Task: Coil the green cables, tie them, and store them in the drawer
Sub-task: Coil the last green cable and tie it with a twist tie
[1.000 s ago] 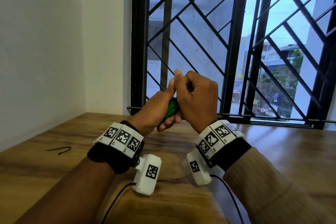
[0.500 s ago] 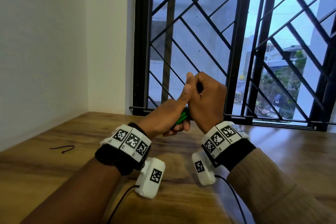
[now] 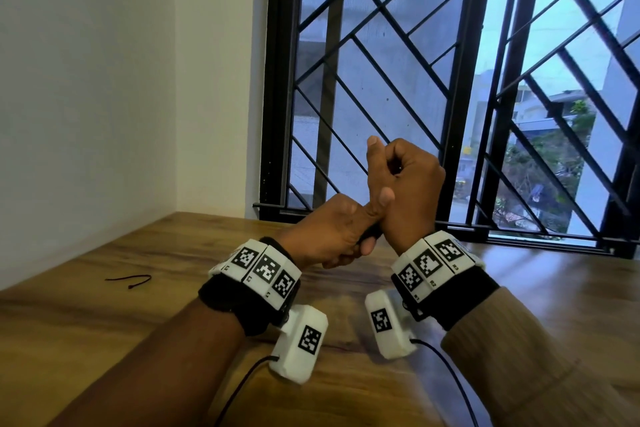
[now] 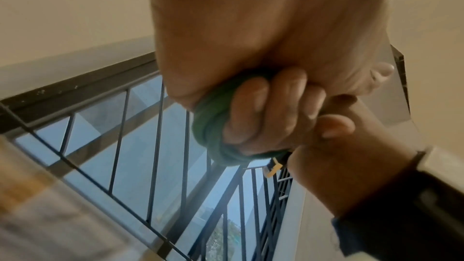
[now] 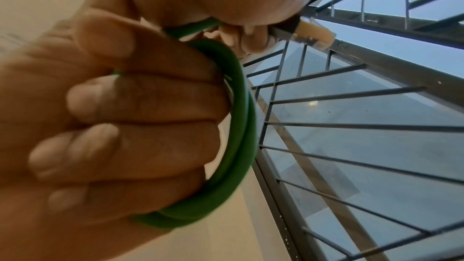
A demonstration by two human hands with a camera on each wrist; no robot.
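Both hands are raised together above the wooden table (image 3: 173, 340), in front of the window. My left hand (image 3: 329, 236) has its fingers (image 4: 271, 110) curled through a coil of green cable (image 5: 242, 126), gripping it. My right hand (image 3: 408, 184) sits just above and against the left, fingers curled, pinching the cable's free end by its pale plug (image 5: 316, 33). In the head view the hands hide the green coil. A thin black tie (image 3: 130, 279) lies on the table at the left, apart from both hands.
A black barred window grille (image 3: 433, 97) stands right behind the hands. A white wall (image 3: 104, 97) closes the left side. Camera cords trail from both wrists over the near table. No drawer is in view.
The right hand has risen and turned over the left, and the green cable between them no longer shows in the head view. The left hand keeps its grip.
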